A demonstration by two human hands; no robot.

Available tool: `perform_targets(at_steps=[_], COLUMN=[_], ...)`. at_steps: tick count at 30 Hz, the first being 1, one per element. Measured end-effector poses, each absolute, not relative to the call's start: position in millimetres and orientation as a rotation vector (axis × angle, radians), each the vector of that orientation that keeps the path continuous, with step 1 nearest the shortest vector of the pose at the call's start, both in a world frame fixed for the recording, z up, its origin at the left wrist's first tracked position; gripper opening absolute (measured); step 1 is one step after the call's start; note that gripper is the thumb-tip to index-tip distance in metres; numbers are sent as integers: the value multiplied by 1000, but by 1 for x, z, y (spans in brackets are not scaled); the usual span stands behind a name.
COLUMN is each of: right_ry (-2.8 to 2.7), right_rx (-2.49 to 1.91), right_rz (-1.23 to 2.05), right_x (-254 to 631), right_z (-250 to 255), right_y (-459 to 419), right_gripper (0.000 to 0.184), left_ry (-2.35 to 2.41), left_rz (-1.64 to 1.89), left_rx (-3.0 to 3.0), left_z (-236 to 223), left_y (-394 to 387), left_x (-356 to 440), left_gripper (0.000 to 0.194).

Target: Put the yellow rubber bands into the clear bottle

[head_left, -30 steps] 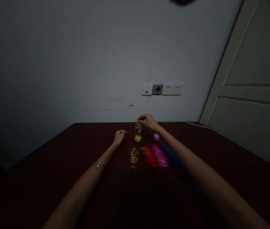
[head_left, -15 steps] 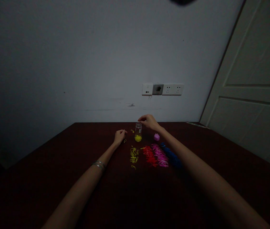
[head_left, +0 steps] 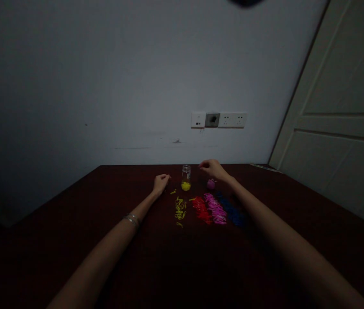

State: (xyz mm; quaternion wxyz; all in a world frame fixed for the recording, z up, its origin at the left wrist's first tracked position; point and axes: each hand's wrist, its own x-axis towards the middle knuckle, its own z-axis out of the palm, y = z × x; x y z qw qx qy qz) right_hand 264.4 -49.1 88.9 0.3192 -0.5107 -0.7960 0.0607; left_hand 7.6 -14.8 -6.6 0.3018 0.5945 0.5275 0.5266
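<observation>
A small clear jar with yellow bands in its bottom stands far out on the dark red table. My left hand rests on the table left of the jar, fingers curled with nothing visible in them. My right hand hovers right of the jar, above a small pink lid, fingers loosely bent and empty. One yellow band lies loose between my left hand and the jar. Nearer me lie piles of yellow bands, red bands, pink bands and blue bands.
A grey wall with a row of sockets stands behind the table. A white door is at the right. The room is dim.
My right hand, which pinched a yellow band over the jar mouth, let it go and moved right, away from the jar. A yellow band fell outside onto the table. My left hand stayed.
</observation>
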Motion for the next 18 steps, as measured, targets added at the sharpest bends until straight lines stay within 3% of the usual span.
perform_targets(at_steps=[9,14,18], right_ry=[-2090,-2123,-2134], right_rx=[-1853,-1897,-1855], right_rz=[282,392,410], right_x=[334,351,351], right_z=[57,34,27], right_y=[-28,-30,-29], right_gripper=[29,32,27], left_ry=[1455,1396,1206], left_rz=[1273,1167,868], left_rx=[1683,2137,2383], left_z=[4,19,30], left_y=[-19,-42,-71], left_x=[3,3,17], left_gripper=[30,30,26])
